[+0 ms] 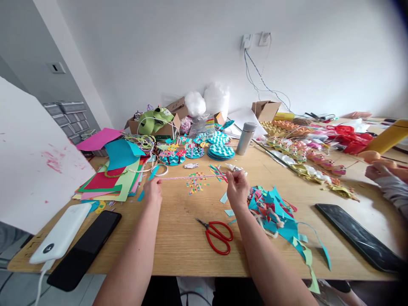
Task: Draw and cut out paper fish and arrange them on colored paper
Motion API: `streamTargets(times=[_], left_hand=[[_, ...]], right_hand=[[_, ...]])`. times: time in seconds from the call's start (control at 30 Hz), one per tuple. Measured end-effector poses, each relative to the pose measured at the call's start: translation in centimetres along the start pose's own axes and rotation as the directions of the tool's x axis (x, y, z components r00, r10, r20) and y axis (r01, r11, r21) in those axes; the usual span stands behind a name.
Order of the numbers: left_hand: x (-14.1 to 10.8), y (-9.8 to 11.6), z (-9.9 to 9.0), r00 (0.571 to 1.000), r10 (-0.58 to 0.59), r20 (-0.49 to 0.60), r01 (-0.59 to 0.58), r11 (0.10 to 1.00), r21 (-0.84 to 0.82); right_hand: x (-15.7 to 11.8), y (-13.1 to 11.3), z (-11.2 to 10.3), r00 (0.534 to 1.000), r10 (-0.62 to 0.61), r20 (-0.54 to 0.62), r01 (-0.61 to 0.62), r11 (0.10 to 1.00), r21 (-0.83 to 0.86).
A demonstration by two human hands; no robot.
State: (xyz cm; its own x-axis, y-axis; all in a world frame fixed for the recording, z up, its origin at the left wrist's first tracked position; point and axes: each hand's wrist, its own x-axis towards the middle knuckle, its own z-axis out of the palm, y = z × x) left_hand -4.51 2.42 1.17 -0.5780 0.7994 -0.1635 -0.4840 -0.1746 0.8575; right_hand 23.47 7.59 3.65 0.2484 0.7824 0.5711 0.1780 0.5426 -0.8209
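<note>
A thin pink cord [188,177] is stretched level above the table between my two hands. One end is pinched in my left hand [153,192], beside a roll of tape [161,170] and a blue paper strip. My right hand [237,189] is closed on the other end, close to a white glue bottle [234,168] and some thin coloured strips [218,172]. Small confetti-like pieces [196,185] lie scattered below the cord. Red-handled scissors [218,236] rest on the table between my forearms, blades slightly apart.
Paper scraps [270,208] are heaped right of my right hand. Coloured sheets [111,174], a white power bank [60,231] and a phone [86,248] sit left; another phone [357,236] lies right. Blue paper crafts [221,151] and a flask [246,138] stand behind. Another person's hand [379,171] is at far right.
</note>
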Motion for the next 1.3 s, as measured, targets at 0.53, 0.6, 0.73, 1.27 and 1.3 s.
streamTargets(times=[0.53,0.6,0.73,1.27,1.3], left_hand=[[-2.5,2.7,2.1,0.989,-0.108,0.102,0.132,0.954,-0.270],[-2.5,2.9,2.0,0.989,-0.118,0.086,0.139,0.943,-0.302],[-2.3,2.7,2.0,0.993,-0.113,0.033,0.118,0.933,-0.339],[-2.4,2.4,2.4,0.999,0.020,0.031,-0.012,0.969,-0.247],[-2.4,2.4,2.3,0.999,0.026,0.036,-0.017,0.975,-0.220]], right_hand=[[1.0,1.5,0.4,0.854,0.486,0.187,-0.517,0.753,0.407],[0.9,1.5,0.5,0.819,0.528,0.227,-0.572,0.712,0.407],[0.7,1.6,0.5,0.785,0.561,0.263,-0.619,0.690,0.376],[0.9,1.8,0.4,0.786,0.570,0.239,-0.612,0.665,0.427],[0.9,1.9,0.4,0.785,0.575,0.231,-0.613,0.663,0.430]])
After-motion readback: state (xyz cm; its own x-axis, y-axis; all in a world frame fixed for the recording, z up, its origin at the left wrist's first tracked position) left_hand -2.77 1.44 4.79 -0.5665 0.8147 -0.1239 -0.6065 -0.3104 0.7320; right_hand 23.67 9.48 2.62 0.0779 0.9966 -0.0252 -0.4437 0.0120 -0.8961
